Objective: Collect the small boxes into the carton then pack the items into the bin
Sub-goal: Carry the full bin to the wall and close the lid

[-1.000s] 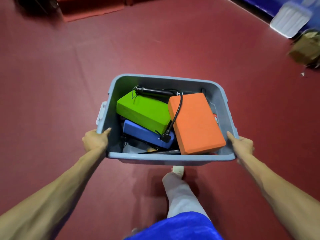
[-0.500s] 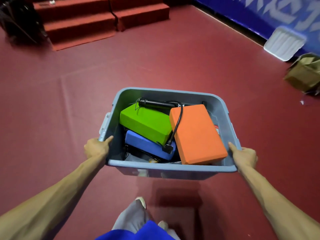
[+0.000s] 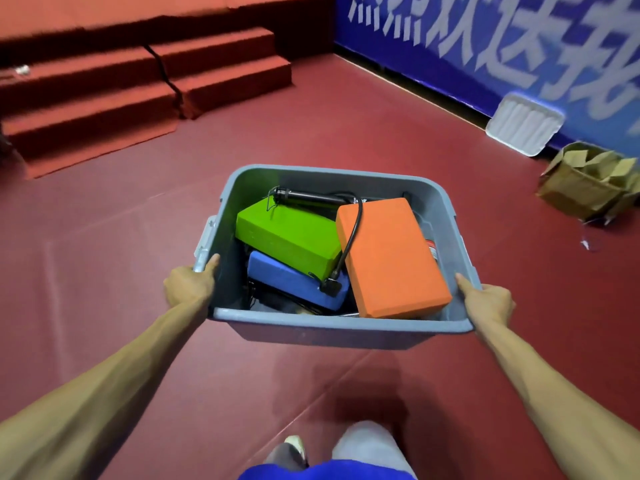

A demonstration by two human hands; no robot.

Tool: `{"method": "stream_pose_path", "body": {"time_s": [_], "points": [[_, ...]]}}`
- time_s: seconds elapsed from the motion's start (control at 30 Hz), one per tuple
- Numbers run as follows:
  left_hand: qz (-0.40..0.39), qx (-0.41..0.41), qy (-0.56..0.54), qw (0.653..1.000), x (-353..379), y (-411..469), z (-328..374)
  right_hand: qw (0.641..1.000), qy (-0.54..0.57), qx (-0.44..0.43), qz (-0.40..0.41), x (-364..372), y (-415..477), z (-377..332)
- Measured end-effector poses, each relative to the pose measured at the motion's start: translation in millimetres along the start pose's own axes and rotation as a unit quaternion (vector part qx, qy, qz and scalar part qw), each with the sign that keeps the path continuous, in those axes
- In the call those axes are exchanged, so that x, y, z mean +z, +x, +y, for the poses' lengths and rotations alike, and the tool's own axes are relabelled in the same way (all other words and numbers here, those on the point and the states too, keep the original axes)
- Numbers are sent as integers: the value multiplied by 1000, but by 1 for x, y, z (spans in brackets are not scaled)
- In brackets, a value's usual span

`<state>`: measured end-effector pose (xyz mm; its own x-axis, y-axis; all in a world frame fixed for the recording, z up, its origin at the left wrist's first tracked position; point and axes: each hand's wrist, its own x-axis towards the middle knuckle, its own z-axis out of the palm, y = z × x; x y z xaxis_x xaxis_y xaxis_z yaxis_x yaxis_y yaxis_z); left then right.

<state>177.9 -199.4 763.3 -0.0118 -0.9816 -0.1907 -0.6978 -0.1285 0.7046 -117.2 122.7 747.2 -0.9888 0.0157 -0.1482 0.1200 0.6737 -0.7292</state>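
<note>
Bin (image 3: 398, 329) hangs in front of me above the red floor (image 3: 104, 258), carried between both hands. My left hand (image 3: 188, 285) is wrapped on the bin's left rim by its grey latch, thumb along the edge; my right hand (image 3: 490, 301) clasps the bin's right rim at the near corner. Inside the bin, an orange block (image 3: 391, 258) lies on the right side, a green block (image 3: 287, 233) on the left over a blue block (image 3: 298, 282), with a black corded tool (image 3: 308, 195) across the far end. Beyond the bin to the right, a carton (image 3: 585, 188) sits on the floor beside a white lid (image 3: 524, 124) leaning on the blue wall.
</note>
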Motion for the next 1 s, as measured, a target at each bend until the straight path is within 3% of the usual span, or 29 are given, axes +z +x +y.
{"method": "stream_pose_path", "body": {"time_s": [0.17,0.4,0.7,1.0], "points": [[-20,28,12,999,87,77,117,999,10,31,20,33,123,-56],[-61,43,55,996,265,169,283,995,34,93,25,93,341,-96],[-125,70,69,987,445,252,500,985,33,147,81,86,564,-186],[-190,114,59,973,652,365,690,971,23,188,144,124,773,-255]]}}
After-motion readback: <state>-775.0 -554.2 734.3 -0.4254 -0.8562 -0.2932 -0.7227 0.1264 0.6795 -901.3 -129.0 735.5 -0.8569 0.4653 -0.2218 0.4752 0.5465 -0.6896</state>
